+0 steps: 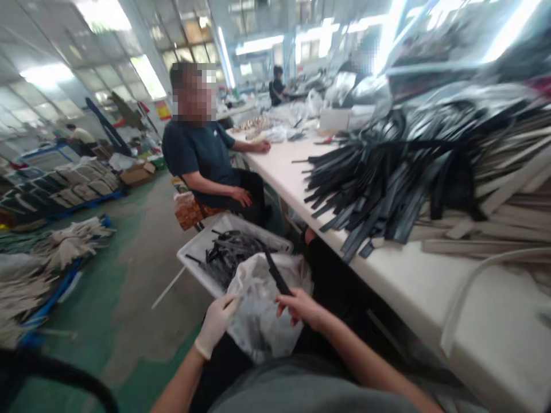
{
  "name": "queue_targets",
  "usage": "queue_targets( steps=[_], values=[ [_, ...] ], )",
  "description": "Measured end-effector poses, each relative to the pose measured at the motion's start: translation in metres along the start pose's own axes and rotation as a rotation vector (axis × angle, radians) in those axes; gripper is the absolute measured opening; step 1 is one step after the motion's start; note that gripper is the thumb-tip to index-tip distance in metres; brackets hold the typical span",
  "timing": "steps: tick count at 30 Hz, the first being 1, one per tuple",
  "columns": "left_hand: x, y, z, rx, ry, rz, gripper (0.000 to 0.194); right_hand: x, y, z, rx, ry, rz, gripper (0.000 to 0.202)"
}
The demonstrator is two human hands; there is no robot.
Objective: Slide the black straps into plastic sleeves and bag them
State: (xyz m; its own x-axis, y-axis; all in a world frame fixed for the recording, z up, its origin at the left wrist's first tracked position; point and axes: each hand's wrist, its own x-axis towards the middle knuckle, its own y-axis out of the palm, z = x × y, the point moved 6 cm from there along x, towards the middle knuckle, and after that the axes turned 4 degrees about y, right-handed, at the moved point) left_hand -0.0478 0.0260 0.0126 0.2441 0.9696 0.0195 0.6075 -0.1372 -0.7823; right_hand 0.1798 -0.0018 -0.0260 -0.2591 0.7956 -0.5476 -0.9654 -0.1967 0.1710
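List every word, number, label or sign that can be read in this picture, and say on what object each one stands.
None can be read.
The red and yellow sign on the far wall: too blurred.
The cardboard box on the floor: no readable print.
The black strip in the right hand and the plastic bag: no lettering shows.

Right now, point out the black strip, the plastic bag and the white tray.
black strip (pixel 275 274), head view, mid length.
plastic bag (pixel 258 312), head view, crumpled front.
white tray (pixel 193 249), head view, near rim.

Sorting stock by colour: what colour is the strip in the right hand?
Black strip, right hand, head view.
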Motion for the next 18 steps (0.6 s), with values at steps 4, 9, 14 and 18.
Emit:
queue_targets(
  steps=[4, 9, 14, 18],
  values=[
    [0.015, 0.011, 0.002, -0.537, -0.005, -0.128, 0.022, 0.021, 0.016, 0.004, 0.056, -0.118, 0.039, 0.037],
    [0.030, 0.009, -0.057, -0.579, 0.321, -0.254, 0.021, 0.011, 0.031, 0.027, 0.216, -0.237, 0.225, 0.045],
    [0.011, -0.001, -0.110, -0.400, 0.708, -0.178, 0.032, -0.009, 0.027, 0.047, 0.144, -0.163, 0.082, 0.050],
    [0.012, 0.011, -0.089, -0.225, 0.701, -0.126, 0.052, 0.010, -0.008, 0.039, 0.242, -0.044, -0.104, 0.031]
  ],
)
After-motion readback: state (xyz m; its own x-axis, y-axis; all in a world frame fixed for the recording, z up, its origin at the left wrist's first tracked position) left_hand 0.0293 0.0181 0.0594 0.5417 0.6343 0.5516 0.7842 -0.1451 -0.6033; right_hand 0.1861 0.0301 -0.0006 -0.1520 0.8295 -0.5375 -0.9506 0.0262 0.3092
